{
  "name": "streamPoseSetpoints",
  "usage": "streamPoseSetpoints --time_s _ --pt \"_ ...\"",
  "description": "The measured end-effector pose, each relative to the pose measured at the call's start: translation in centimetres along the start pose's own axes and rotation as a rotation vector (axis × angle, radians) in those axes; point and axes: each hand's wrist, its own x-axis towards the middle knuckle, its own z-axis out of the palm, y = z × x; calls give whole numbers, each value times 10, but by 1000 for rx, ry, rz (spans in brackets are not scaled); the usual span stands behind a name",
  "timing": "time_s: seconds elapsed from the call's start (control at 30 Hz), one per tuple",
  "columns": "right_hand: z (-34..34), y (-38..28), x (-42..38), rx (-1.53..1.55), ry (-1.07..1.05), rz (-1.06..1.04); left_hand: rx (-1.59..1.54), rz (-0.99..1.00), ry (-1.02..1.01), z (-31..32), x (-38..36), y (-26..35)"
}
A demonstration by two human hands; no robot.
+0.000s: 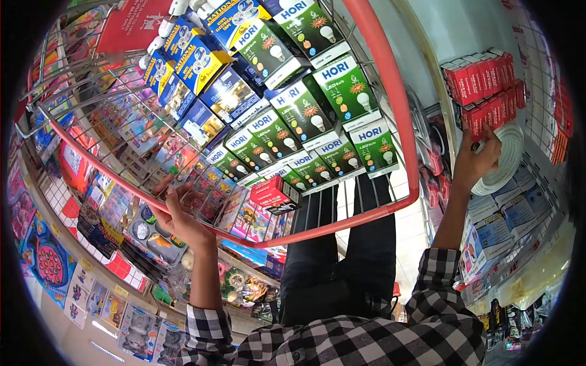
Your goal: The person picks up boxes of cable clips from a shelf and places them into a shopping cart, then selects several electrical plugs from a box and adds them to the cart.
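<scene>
My right hand [479, 157] is at the shelf on the right, its fingers closed on a red cable clip box [473, 125] at the near end of a stacked row. On the left, my left hand [188, 222] lies against the red rail [131, 194] of a wire shopping cart, fingers apart and holding no goods. Inside the cart are several green Hori LED bulb boxes [303, 113], blue and yellow electrical tape boxes [198, 61], and blue boxes [229, 91]. One red cable clip box [274, 194] sits in the cart near its rail.
A coiled white cable [503, 160] lies beside my right hand, with blue-and-white boxes [503, 213] below it. Shelves with toys [49, 262] and packaged goods line the left. A red sign [131, 24] hangs on the cart. Tiled floor [406, 244] shows beside my legs.
</scene>
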Motion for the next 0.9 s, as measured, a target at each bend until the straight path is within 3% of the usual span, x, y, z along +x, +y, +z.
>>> streamPoseSetpoints --time_s 0.13,0.33,0.43,0.53,0.57,0.6,0.63,0.67,0.7,0.73,0.8,0.9 --pt "11 4 -1 -32 105 -57 40 -103 -6 -2 -1 2" --pt "-4 -5 1 -184 98 -61 -1 -55 15 3 -2 3" --pt "-31 -18 8 344 112 -27 8 -32 59 4 0 0" --pt "-88 -84 7 836 364 16 11 -54 -9 -1 -1 2" --pt "-107 -110 9 750 356 -181 8 -19 10 3 -1 2" --pt "-117 -118 -11 991 129 -344 13 -10 7 -2 0 0" --pt "-148 -138 -15 970 -534 -485 28 -37 -4 -6 1 -2" --pt "-141 -186 -6 1353 -541 -451 34 -68 -18 -8 2 -4" --pt "-136 -215 -19 1366 -652 -450 25 -69 -38 -10 3 -6" --pt "-127 -233 -43 1211 -858 -556 10 -74 -51 -10 2 -5" --pt "-113 -251 -75 761 -782 -813 36 -101 -10 -8 2 -4" --pt "-103 -256 -100 521 -811 -877 32 -78 -32 -9 3 -5"
